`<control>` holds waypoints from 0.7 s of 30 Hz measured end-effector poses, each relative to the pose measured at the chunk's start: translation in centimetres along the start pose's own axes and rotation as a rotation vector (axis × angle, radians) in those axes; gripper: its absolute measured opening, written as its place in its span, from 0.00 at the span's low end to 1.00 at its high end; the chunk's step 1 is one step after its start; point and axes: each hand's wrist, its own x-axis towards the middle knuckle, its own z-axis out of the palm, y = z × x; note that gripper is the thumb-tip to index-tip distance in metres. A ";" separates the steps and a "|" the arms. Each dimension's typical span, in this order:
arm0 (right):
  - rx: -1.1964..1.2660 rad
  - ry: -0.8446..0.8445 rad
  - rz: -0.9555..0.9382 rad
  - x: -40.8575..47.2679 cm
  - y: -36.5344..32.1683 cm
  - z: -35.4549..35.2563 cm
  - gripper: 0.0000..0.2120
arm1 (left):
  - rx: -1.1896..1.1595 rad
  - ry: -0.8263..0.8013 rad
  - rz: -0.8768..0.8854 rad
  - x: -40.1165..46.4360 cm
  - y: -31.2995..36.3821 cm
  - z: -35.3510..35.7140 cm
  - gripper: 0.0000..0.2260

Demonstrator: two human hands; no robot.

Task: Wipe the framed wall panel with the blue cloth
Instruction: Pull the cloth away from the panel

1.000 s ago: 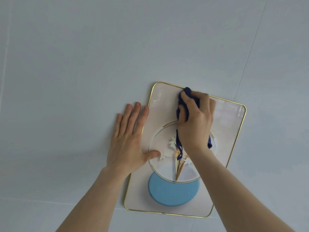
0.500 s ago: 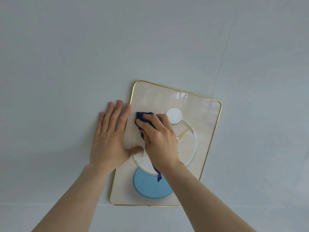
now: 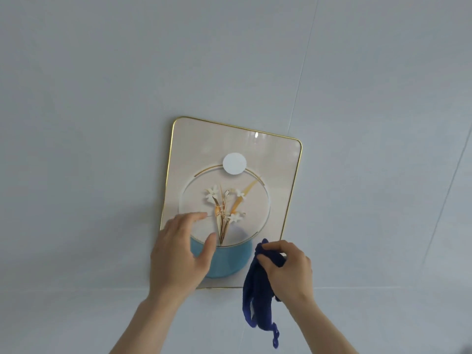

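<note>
scene: pale grey wall (image 3: 102, 123) with thin seam lines; head view looks up along it
panel: framed wall panel (image 3: 278, 159), cream face, thin gold frame with rounded corners, mounted on the wall, centre of view, slightly tilted with its top toward 1 o'clock
panel art: white disc (image 3: 234, 164) near the top; big ring under it with pale flowers (image 3: 224, 205) on gold stems; blue half-round vase shape (image 3: 229, 261) at 6 o'clock of the ring
left hand: left hand (image 3: 178, 254) over the panel's lower-left corner, about 7 o'clock of the panel; fingers loosely curled, spread a bit, thumb out toward the vase shape; nothing gripped; index tip reaches toward the stems; cannot tell if the palm touches the glass
right hand: right hand (image 3: 288, 269) at the panel's lower-right corner, about 5 o'clock; fingers closed around a bunched cloth
cloth: blue cloth (image 3: 258, 297), dark navy, wad pinched at the fingertips against or just off the panel corner, contact unclear; the rest hangs loose toward 6 o'clock past the wrist, below the frame's bottom edge
arms: both forearms bare, entering from the bottom edge
hands apart: hands near each other, not touching, vase shape between them
</note>
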 end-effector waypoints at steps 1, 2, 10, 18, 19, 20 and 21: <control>0.045 -0.011 0.056 0.0 0.9 -0.7 0.11 | -0.054 -0.085 -0.061 -1.2 0.7 1.0 0.15; 0.080 -0.018 0.091 -0.2 1.7 -1.4 0.10 | -0.116 -0.201 -0.128 -2.4 1.4 2.2 0.15; 0.272 -0.063 0.322 -0.5 9.7 -8.8 0.09 | -0.275 -0.836 -0.448 -11.5 6.8 13.0 0.21; 0.135 -0.118 0.489 -1.0 21.9 -17.9 0.08 | -0.186 -0.761 -0.516 -16.8 10.0 21.9 0.07; 0.086 -0.128 0.490 -1.2 23.5 -18.6 0.08 | -0.177 -0.760 -0.534 -17.5 10.2 22.9 0.08; 0.034 -0.145 0.488 -1.6 25.0 -19.2 0.08 | -0.169 -0.765 -0.553 -18.3 10.3 23.9 0.08; -0.017 -0.166 0.483 -2.0 26.4 -19.6 0.08 | -0.161 -0.777 -0.569 -19.2 10.4 24.9 0.09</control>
